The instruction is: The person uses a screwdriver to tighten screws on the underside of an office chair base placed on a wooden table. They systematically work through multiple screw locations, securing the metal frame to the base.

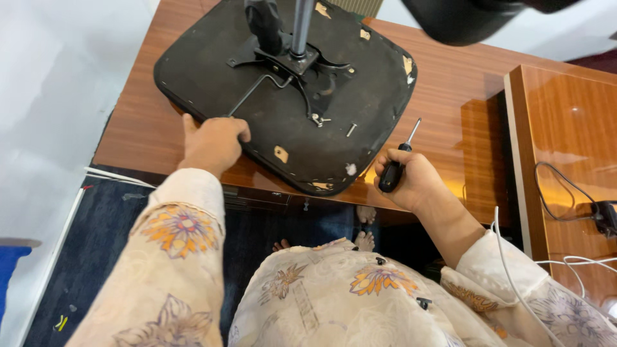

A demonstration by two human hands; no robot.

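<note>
An upturned black chair seat (212, 71) lies on the wooden table (450, 96), its metal bracket (289, 64) and post (301, 26) pointing up. My left hand (212, 142) grips the thin lever rod at the seat's near left edge. My right hand (411, 177) holds a black-handled screwdriver (398, 160), tip raised, just right of the seat's near corner. Loose screws (319, 119) and a bolt (351, 130) rest on the seat's underside.
A raised wooden ledge (565, 128) stands at the right with black cables and an adapter (604, 215). A white cable (508, 257) hangs over my right sleeve. A dark rounded object (463, 19) looms at the top. Blue mat below the table.
</note>
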